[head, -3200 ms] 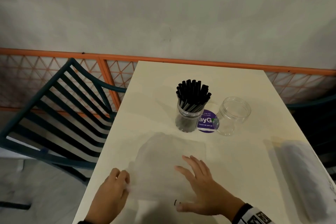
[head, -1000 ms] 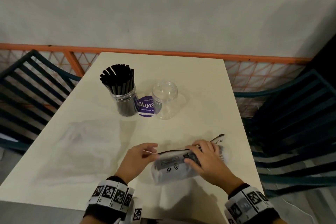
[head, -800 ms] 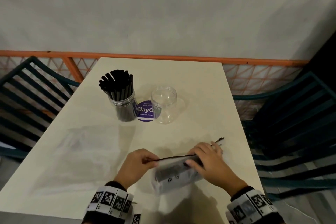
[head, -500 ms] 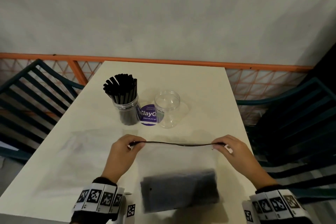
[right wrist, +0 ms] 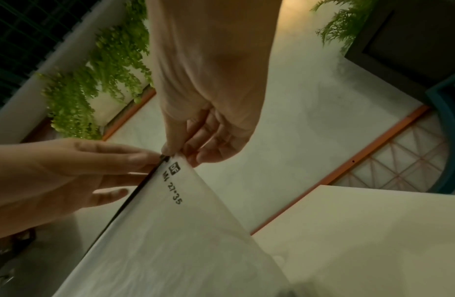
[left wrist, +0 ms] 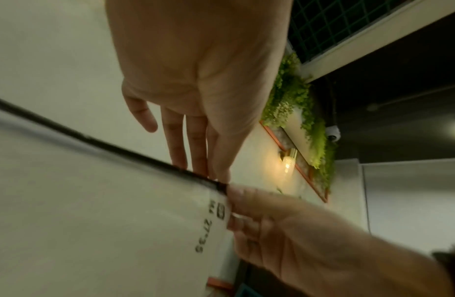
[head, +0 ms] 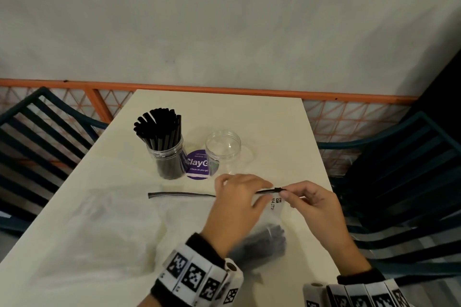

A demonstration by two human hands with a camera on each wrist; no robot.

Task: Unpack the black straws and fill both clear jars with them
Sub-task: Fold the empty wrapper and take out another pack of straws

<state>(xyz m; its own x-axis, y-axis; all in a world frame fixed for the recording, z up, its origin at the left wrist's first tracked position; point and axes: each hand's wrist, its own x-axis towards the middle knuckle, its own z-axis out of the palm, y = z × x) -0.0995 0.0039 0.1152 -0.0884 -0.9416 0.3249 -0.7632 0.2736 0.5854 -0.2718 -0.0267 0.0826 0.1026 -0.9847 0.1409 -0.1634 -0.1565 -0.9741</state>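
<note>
I hold a frosted zip bag point(head: 189, 217) upright over the table; a bundle of black straws point(head: 264, 242) sags in its bottom. My right hand point(head: 287, 193) pinches the right end of the black zip strip point(head: 179, 194) between thumb and forefinger. Just left of it, my left hand point(head: 252, 194) pinches the same strip with nearly straight fingers point(left wrist: 196, 160). In the right wrist view the bag point(right wrist: 183, 241) hangs below both hands. One clear jar point(head: 166, 157) is packed with black straws. The other clear jar point(head: 223, 149), to its right, is empty.
An empty frosted bag point(head: 109, 222) lies flat on the cream table point(head: 274, 127) at the left. A purple round sticker point(head: 197, 167) sits between the jars. Dark teal slatted chairs point(head: 404, 172) flank the table, and an orange railing point(head: 224, 88) runs behind it.
My left hand has slid from the zip's left end along the strip to beside my right hand. The strip's left end now hangs free. Before that, the bag was lifted and turned upright.
</note>
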